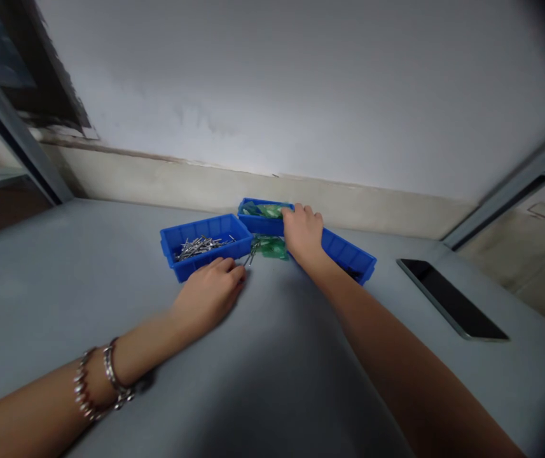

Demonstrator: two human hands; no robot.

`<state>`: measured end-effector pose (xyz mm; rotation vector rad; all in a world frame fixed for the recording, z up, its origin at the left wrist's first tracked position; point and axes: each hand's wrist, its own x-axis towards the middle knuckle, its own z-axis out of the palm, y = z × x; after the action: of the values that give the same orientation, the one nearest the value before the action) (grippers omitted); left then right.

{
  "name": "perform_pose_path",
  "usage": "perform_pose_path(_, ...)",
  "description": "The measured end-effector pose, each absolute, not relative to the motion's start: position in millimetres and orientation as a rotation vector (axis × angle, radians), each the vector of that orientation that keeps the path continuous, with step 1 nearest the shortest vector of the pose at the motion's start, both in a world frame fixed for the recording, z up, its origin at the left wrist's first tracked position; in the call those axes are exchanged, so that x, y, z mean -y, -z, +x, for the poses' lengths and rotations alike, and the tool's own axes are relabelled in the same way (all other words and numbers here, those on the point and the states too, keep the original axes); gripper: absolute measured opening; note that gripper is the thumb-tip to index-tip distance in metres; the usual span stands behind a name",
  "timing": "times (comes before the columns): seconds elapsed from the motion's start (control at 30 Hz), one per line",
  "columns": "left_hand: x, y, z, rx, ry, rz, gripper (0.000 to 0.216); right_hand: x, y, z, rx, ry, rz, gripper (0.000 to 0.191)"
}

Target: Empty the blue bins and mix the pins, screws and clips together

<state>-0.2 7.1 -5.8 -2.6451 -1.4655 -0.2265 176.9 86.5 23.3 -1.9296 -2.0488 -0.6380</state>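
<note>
Bare forearms (381, 343) come in from both sides, bracelets (109, 369) on the left one. Left hand (210, 289) rests curled beside the left bin (182, 272) of metal pins (200, 247); can't tell if it's pinching anything. Right hand (303, 234) is at the back bin (261, 224) of green plastic (267, 210), fingertips hidden, so same answer. More green plastic lies between the bins, probably fanned for easy reach. Phone (453, 299) sits off right, likely out of the way.

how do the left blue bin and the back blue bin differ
The left bin holds loose metal pins; the back bin holds green plastic packets. The left bin sits nearer the camera, the back bin closer to the wall. The left hand is beside the left bin, the right hand at the back bin's right end. Both are open-topped.
</note>
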Motion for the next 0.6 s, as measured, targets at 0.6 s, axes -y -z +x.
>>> perform_pose_path(0.6, -5.8, 7.5, -0.9, 1.423, 0.24, -2.657, 0.023, -95.6, -15.4, 177.2, 2.147, 0.397, -1.991, 0.048)
